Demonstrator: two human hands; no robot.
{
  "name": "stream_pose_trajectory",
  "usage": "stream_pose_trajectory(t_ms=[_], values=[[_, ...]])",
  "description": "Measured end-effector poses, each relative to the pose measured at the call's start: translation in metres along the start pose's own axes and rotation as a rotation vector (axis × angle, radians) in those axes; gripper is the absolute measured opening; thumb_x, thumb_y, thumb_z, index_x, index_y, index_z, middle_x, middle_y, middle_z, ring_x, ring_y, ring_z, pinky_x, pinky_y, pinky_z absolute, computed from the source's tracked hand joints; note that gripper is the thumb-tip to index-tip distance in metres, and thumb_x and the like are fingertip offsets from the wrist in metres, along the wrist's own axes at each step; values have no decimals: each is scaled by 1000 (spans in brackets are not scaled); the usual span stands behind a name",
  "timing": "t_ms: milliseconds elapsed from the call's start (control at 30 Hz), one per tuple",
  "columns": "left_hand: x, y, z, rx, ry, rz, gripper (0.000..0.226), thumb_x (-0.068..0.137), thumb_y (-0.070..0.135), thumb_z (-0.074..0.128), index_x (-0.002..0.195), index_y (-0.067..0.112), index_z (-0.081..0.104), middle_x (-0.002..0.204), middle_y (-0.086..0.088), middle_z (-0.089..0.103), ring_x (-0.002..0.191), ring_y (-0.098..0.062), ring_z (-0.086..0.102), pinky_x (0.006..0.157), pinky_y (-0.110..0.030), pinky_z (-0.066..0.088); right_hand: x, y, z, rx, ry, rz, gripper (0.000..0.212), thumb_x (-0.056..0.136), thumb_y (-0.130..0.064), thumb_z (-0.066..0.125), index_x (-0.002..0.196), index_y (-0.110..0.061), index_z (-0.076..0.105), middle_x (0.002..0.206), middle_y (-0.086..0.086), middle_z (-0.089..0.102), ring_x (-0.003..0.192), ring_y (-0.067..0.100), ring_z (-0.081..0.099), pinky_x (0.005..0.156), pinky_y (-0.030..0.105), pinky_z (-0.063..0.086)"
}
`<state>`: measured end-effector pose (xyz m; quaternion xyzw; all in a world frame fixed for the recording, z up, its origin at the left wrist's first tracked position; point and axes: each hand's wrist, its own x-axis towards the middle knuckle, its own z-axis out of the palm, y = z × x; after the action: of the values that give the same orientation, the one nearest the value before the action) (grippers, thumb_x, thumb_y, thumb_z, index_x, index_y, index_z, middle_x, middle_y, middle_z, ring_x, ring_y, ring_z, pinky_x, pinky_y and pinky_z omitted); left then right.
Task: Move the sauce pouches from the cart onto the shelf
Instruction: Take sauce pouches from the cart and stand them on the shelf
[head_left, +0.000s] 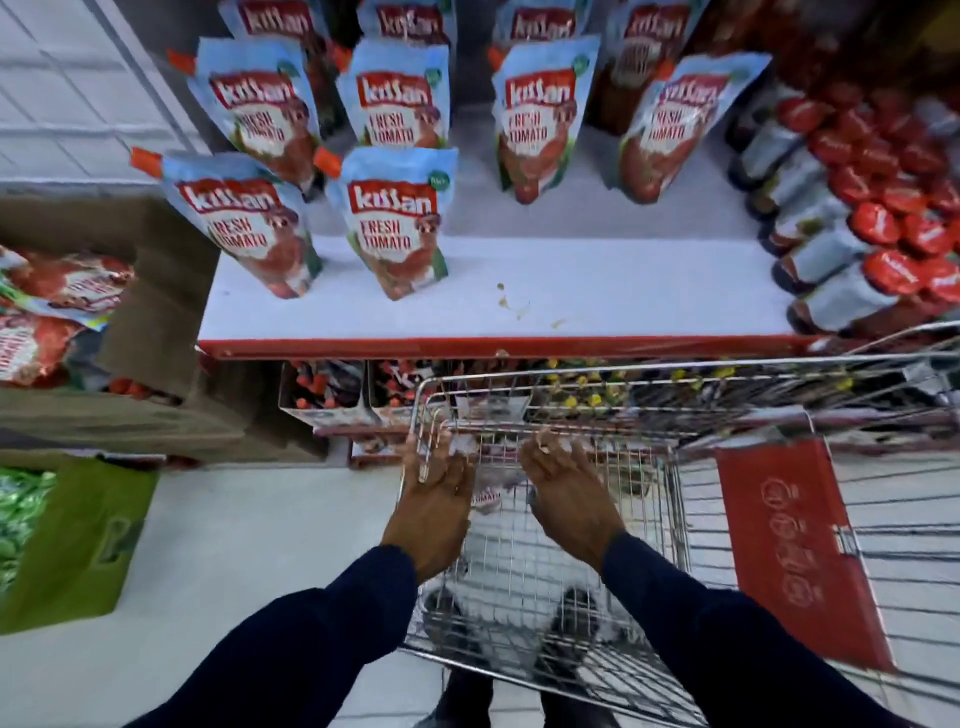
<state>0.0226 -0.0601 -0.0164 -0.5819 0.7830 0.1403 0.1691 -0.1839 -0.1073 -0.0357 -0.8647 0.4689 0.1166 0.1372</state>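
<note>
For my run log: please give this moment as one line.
left hand, right hand: reaching into cart | grasp: unclear | pouches on shelf: upright

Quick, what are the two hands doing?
Left hand: down in the cart, on a pouch; grip unclear.
Right hand: in the cart too; grip unclear.

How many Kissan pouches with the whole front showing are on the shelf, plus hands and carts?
Kissan Fresh Tomato pouches, front fully showing: 6
Hands: 2, left hand and right hand
Wire cart: 1
Total: 9
Back-row pouches are cut off at the top, so they are not counted.
</note>
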Motion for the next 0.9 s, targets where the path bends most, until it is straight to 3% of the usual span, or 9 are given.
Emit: stream_pose_trajectory(t_ms=[100, 233, 367, 467, 667, 800, 900], values=[[11, 11, 10, 20, -74, -50, 59, 69, 16, 77, 124, 2, 60, 137, -19, 58, 150, -39, 0, 109, -69, -24, 17, -3, 7, -34, -68, -10, 60, 94, -9, 51, 150, -11, 31, 159, 8, 32, 152, 29, 10, 122, 52, -1], [25, 19, 9, 14, -109, -102, 46, 77, 5, 67, 122, 10, 62, 116, -11, 72, 149, -34, 24, 109, -65, -22, 35, -5, 10, -75, -97, 12, 42, 83, 1, 59, 120, -17, 65, 130, 12, 65, 143, 28, 36, 123, 51, 9], [31, 17, 1, -23, -68, -110, 54, 80, -4, 58, 128, 20, 60, 102, -7, 76, 144, -29, 35, 121, -60, -6, 44, -2, 8, -122, -99, 25, 34, 82, 0, 62, 108, -21, 70, 102, 7, 72, 111, 26, 59, 120, 45, 21], [31, 14, -1, -47, -12, -102, 44, 82, -4, 54, 121, 14, 64, 109, -11, 74, 137, -29, 42, 123, -55, 2, 43, 3, 3, -111, -83, 0, 32, 83, -2, 61, 104, -25, 70, 90, 2, 73, 96, 25, 63, 107, 39, 31], [14, 8, -19, -72, 109, -100, 45, 75, 0, 55, 117, 12, 63, 110, -7, 70, 130, -31, 41, 124, -51, 8, 19, 7, -31, 75, 12, -59, 28, 88, -11, 58, 110, -24, 69, 87, 6, 71, 92, 28, 60, 89, 39, 44], [-8, 7, -53, -98, 254, -138, 57, 68, -3, 56, 121, 16, 63, 107, -6, 69, 122, -33, 44, 121, -52, 16, -3, 16, -67, 282, 144, -29, 25, 99, -28, 50, 117, -30, 67, 94, 2, 62, 93, 23, 55, 81, 37, 41], [-23, 6, -88, -120, 385, -170, 59, 62, -4, 61, 115, 20, 66, 103, -2, 70, 113, -31, 47, 108, -48, 33, -16, 21, -100, 335, 210, -39, 27, 99, -38, 46, 118, -35, 66, 97, -3, 57, 97, 17, 50, 81, 31, 33]])
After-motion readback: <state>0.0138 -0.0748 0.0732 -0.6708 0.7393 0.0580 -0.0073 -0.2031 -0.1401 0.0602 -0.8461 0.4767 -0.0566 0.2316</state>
